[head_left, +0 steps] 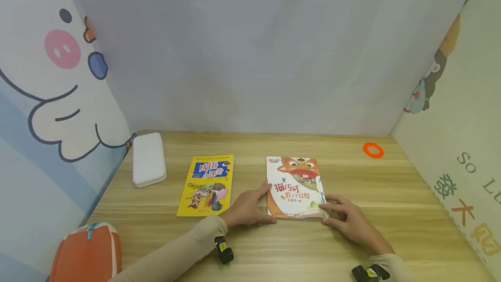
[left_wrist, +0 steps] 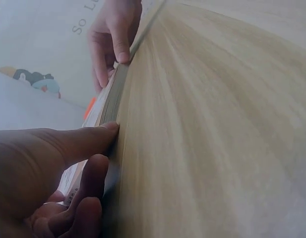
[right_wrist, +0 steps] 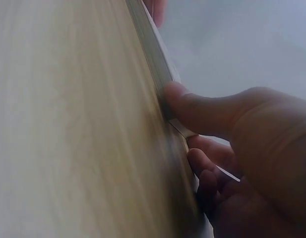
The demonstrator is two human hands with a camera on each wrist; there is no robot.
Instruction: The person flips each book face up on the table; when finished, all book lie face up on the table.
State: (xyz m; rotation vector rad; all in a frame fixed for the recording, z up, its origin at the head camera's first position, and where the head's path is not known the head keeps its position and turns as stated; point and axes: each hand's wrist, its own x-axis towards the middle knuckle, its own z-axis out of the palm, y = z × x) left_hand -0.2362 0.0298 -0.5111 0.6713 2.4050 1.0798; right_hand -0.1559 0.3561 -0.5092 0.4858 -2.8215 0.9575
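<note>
A picture book (head_left: 295,186) with a white cover, an orange fox-like face and red and orange Chinese lettering lies face up on the wooden table. At its left side is my left hand (head_left: 248,207), with fingers along the left edge and the thumb (left_wrist: 93,141) against the near edge. My right hand (head_left: 348,219) holds the near right corner, its thumb (right_wrist: 202,111) on the near edge and fingers at the right side. To the left lies a yellow book (head_left: 205,186) with a blue title panel, apart from both hands.
A white case (head_left: 148,159) lies at the table's back left. An orange ring (head_left: 373,150) is at the back right. An orange-red zippered pouch (head_left: 86,253) sits at the front left. Printed cloth walls stand at both sides, with a plain grey one (head_left: 254,55) behind the table (head_left: 391,199).
</note>
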